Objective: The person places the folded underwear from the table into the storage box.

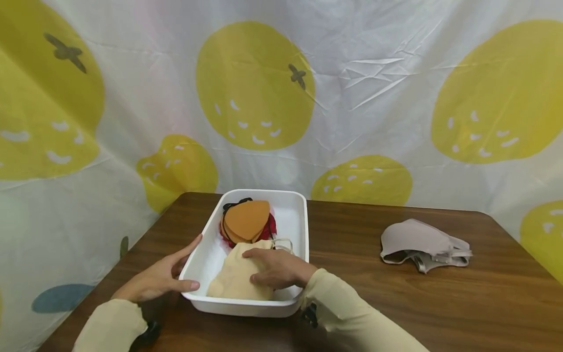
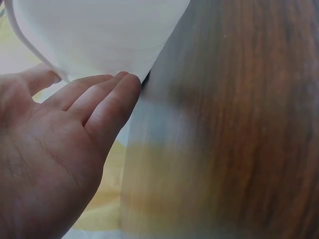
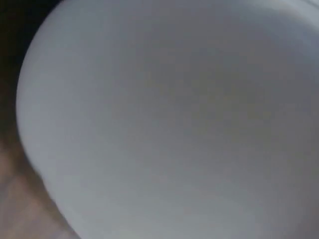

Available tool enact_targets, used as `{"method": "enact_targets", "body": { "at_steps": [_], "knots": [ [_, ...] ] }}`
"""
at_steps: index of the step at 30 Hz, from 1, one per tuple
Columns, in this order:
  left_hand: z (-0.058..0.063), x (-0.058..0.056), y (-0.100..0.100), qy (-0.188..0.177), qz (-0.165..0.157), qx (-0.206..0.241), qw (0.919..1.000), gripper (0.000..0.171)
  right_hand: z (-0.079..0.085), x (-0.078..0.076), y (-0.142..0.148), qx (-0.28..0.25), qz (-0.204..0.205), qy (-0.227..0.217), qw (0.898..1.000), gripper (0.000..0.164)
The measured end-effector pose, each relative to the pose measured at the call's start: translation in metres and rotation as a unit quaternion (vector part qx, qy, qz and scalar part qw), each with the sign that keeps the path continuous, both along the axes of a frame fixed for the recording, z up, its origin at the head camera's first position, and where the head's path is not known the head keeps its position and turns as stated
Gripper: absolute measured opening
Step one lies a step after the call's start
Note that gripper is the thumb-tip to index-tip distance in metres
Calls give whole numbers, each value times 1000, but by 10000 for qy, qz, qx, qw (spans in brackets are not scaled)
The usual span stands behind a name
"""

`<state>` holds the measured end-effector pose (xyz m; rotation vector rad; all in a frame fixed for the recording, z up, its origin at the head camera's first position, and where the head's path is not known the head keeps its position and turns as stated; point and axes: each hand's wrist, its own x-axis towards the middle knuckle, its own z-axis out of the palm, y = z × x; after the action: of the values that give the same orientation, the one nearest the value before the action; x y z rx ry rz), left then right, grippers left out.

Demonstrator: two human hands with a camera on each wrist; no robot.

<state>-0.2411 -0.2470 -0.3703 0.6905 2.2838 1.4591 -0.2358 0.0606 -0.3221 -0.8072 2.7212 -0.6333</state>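
A white tray (image 1: 300,215) stands on the table. My left hand (image 1: 151,278) is at its near left corner, thumb on the rim; in the left wrist view, straight fingers (image 2: 107,97) touch its outer wall. Inside the near half lies a folded cream bra (image 1: 235,276) with a thin strap loop. On top of it rests my right hand (image 1: 281,268), index finger and thumb spread over the fabric; the other fingers are mostly hidden. Behind the cream bra, orange-brown cups (image 1: 248,220) lie over red fabric (image 1: 271,227) and black straps. The right wrist view shows only a blurred white surface.
A greyish-pink folded bra (image 1: 418,244) lies on the brown wooden table (image 1: 347,234), to the right of the tray. A white curtain (image 1: 374,88) with yellow fruit prints hangs behind the table and along its left side.
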Motion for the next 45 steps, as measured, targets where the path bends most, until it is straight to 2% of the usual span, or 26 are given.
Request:
{"method": "enact_targets", "body": {
  "at_steps": [4, 9, 14, 19, 22, 29, 33, 35, 39, 45],
  "knots": [
    [-1, 2, -1, 25, 31, -71, 10000, 112, -1, -3, -1, 503, 67, 68, 9987, 53],
    [0, 3, 0, 9, 69, -116, 9999, 112, -3, -4, -2, 725, -26, -181, 9972, 52],
    [0, 2, -1, -68, 161, -174, 9997, 113, -3, -5, -2, 1010, -55, -208, 9946, 52],
    [0, 0, -1, 22, 150, -221, 9996, 113, 2, -7, 0, 1171, 193, 249, 9926, 50],
    [1, -1, -1, -25, 144, -186, 9997, 113, 10, -8, 4, 971, 232, 505, 9937, 47],
    [2, -1, 0, -82, 151, -129, 9998, 113, 28, -13, 27, 264, -119, 557, 9980, 35],
    [1, -1, 0, -110, 173, -148, 9997, 114, 36, -19, 50, -466, -197, 661, 9965, 26],
    [2, -1, 0, -86, 229, -225, 9994, 114, 38, -22, 62, -799, -337, 773, 9932, 21],
    [2, -1, 0, -84, 295, -265, 9992, 115, 43, -27, 88, -1186, -923, 976, 9838, 17],
    [0, -1, -1, -69, 138, -104, 9998, 112, 44, -30, 133, -1514, -1640, 1180, 9676, 18]
  ]
}}
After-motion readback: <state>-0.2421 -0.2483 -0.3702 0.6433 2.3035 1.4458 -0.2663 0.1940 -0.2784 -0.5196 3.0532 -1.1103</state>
